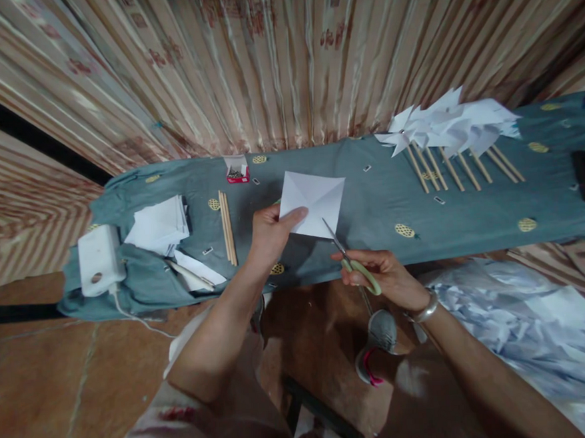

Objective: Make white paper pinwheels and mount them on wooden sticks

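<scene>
My left hand (272, 230) grips a white square sheet of paper (315, 194) by its left edge, thumb on top. Faint diagonal creases cross the sheet. In my right hand (376, 273) is a pair of scissors (364, 274) with light green handles. One blade lies over the paper's lower right part, its tip pointing toward the middle; whether the other blade is underneath is hidden. A silver bracelet (425, 306) circles my right wrist.
Paper pinwheels on sticks (459, 124) lie at the right of the cloth-covered table (372, 207). Leftward are wooden sticks (228, 228), a small red box (238, 170), stacked paper (159, 225) and a white corded device (99, 260). A pile of white paper pieces (546, 341) sits below right.
</scene>
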`<move>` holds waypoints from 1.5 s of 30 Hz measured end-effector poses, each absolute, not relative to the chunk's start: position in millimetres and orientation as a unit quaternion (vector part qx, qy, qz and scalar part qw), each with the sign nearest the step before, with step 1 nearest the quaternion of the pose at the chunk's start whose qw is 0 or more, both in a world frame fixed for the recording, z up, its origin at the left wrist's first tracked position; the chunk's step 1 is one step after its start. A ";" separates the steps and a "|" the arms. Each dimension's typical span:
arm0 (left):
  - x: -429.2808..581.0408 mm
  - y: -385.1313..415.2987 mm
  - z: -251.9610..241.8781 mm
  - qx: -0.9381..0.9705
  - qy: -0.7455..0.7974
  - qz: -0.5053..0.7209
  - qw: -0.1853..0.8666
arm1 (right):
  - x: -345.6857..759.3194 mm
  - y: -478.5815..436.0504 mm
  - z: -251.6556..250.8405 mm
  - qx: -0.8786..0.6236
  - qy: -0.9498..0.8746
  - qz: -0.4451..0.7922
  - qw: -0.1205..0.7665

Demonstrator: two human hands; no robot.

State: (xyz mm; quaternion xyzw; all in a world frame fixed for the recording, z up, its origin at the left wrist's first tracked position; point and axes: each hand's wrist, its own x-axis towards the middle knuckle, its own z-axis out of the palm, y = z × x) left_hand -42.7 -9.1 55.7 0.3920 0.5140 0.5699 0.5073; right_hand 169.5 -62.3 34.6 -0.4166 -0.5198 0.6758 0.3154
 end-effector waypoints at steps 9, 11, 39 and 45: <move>-41.6 -9.6 53.5 0.387 0.514 0.565 0.517 | 168.4 -61.7 36.2 -0.426 -0.526 0.666 0.312; -40.3 -10.3 52.6 0.389 0.512 0.561 0.522 | 168.4 -61.7 36.7 -0.427 -0.526 0.665 0.315; -35.6 -12.6 50.6 0.376 0.511 0.545 0.548 | 168.8 -62.5 36.7 -0.421 -0.515 0.671 0.327; -35.2 -13.4 52.5 0.378 0.504 0.546 0.553 | 167.4 -62.9 36.6 -0.428 -0.508 0.668 0.335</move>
